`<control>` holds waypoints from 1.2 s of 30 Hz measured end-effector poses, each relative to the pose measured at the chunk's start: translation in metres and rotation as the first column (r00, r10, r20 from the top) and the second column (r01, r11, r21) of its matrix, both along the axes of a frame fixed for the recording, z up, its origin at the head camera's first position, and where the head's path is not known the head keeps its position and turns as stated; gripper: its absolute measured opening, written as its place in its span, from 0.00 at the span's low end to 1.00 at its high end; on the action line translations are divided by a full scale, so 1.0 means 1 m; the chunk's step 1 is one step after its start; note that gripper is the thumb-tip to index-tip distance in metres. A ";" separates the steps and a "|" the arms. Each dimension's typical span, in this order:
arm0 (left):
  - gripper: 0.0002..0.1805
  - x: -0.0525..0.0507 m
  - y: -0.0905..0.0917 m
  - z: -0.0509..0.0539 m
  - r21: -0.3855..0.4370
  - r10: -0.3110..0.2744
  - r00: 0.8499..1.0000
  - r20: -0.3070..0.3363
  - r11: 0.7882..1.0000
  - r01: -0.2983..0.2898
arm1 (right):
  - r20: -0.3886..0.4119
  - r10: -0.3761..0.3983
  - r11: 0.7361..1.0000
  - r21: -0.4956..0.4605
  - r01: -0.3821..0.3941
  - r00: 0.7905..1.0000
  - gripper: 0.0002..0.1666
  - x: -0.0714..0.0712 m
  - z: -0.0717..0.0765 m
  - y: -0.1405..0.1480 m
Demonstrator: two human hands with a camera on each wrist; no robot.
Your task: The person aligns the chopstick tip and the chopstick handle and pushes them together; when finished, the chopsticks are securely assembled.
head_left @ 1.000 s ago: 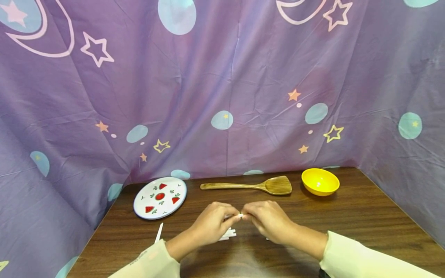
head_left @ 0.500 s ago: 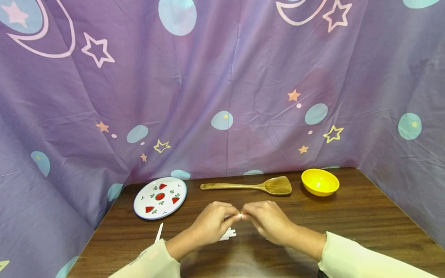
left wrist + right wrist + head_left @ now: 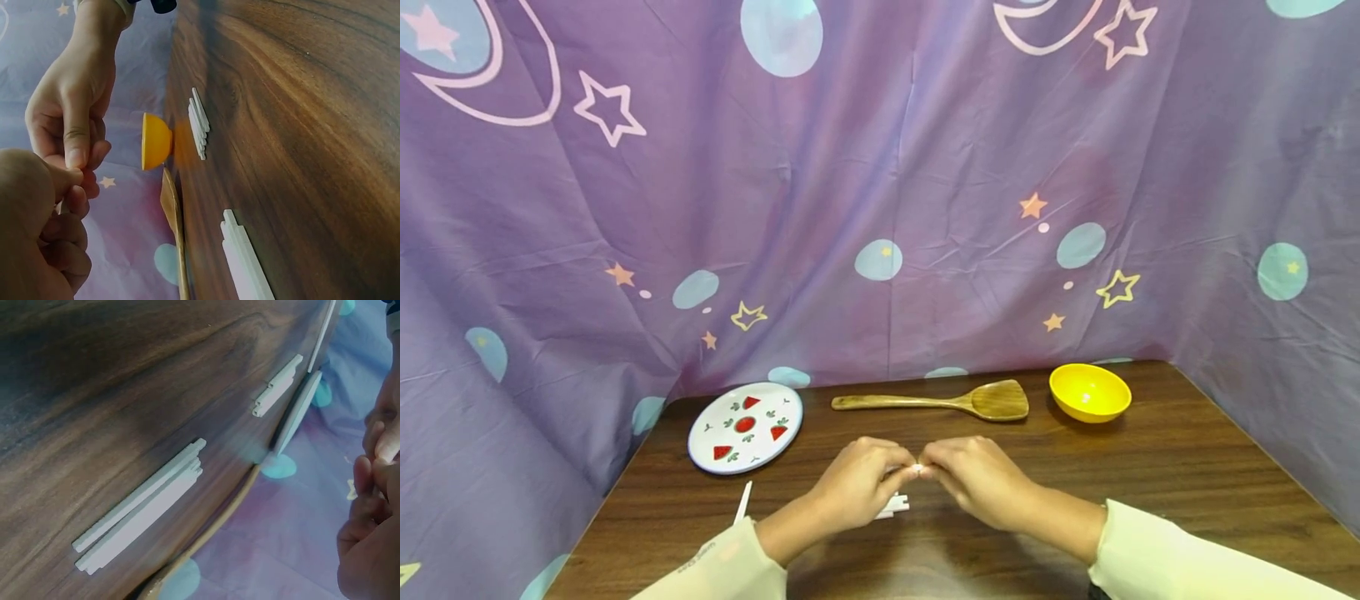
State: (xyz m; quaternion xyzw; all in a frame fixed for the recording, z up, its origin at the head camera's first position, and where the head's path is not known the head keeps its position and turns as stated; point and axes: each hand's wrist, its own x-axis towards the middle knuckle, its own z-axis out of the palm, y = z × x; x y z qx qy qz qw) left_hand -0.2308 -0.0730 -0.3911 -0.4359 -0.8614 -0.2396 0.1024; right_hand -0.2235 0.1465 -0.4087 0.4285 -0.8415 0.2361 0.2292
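Observation:
My left hand [image 3: 861,482] and right hand [image 3: 981,479] meet fingertip to fingertip above the middle of the table. Between thumb and fingers, both pinch a small white piece [image 3: 917,468]; most of it is hidden, so its full shape cannot be told. Below the left hand lies a bundle of white sticks [image 3: 244,256], partly covered in the head view. Another bundle of longer-looking white sticks [image 3: 140,506] lies on the wood under the right hand, where the head view does not show it. A single white stick [image 3: 742,502] lies further left, near the left sleeve.
Along the back of the brown wooden table [image 3: 1180,475] lie a white plate [image 3: 711,421] with watermelon pictures, a wooden spatula [image 3: 996,402] and a yellow bowl [image 3: 1090,396]. A purple curtain [image 3: 820,208] with stars and moons hangs around the back and sides.
Both hands stay almost in place, with only a very slight shift. A little less of the white piece shows between the fingertips than a second ago.

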 end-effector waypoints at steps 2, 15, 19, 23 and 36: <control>0.11 0.000 0.000 0.000 -0.003 0.009 1.000 0.007 1.000 -0.009 | 0.042 0.013 1.000 0.005 -0.013 0.999 0.02 0.000 0.002 0.001; 0.11 -0.004 -0.013 0.000 -0.072 0.080 0.979 0.186 0.995 -0.068 | 0.232 0.033 0.999 0.017 -0.038 0.972 0.07 -0.006 0.006 0.022; 0.11 -0.003 -0.017 -0.001 -0.050 0.070 0.968 0.242 0.997 -0.060 | 0.233 0.062 0.998 0.005 -0.065 0.971 0.07 -0.006 0.004 0.024; 0.11 0.001 -0.019 -0.002 0.015 0.035 0.932 0.362 0.999 -0.043 | 0.228 0.100 0.995 -0.014 -0.100 0.969 0.07 -0.006 0.001 0.024; 0.06 0.014 -0.019 -0.003 0.266 -0.098 0.759 0.643 0.959 -0.102 | 0.444 0.141 0.978 -0.201 -0.055 0.885 0.02 -0.007 0.004 0.020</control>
